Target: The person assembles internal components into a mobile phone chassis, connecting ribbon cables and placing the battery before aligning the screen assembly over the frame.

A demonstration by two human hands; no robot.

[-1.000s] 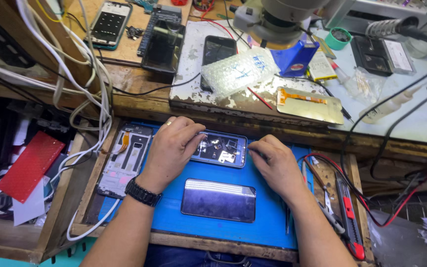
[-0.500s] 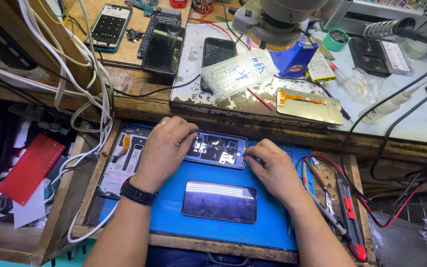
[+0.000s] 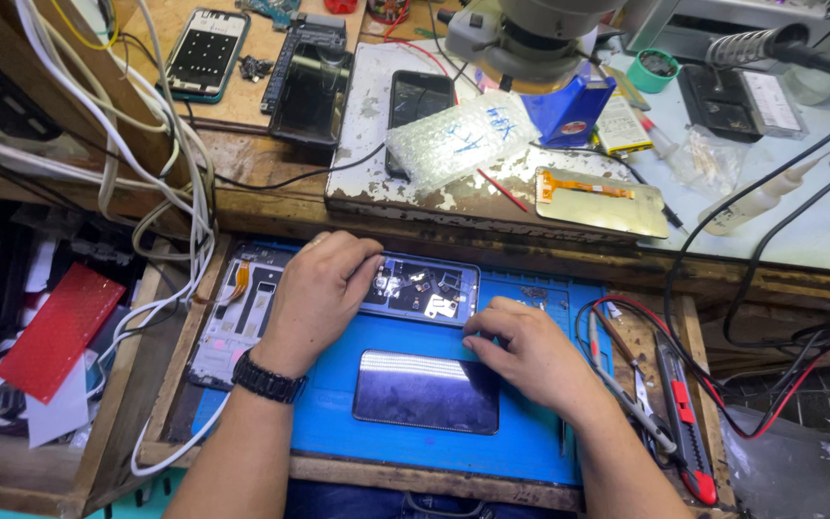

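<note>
— Where is the opened phone [image 3: 422, 289]?
— On the blue mat [image 3: 530, 423], at its far edge, above a dark screen panel [image 3: 427, 390].
— And the hands?
— The left hand [image 3: 319, 293] grips its left end, fingers curled. The right hand [image 3: 528, 351] rests beside its lower right corner, fingers loosely bent, holding nothing.

A bright blue mat [image 3: 530, 432] is showing under a glossy black phone screen [image 3: 427, 391]. A red card [image 3: 58, 330] is lying beside white cables [image 3: 184, 192]; a black wristband [image 3: 267, 378] is circling the left wrist.

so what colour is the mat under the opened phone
Blue mat, under the opened phone; the head view shows it.
</note>
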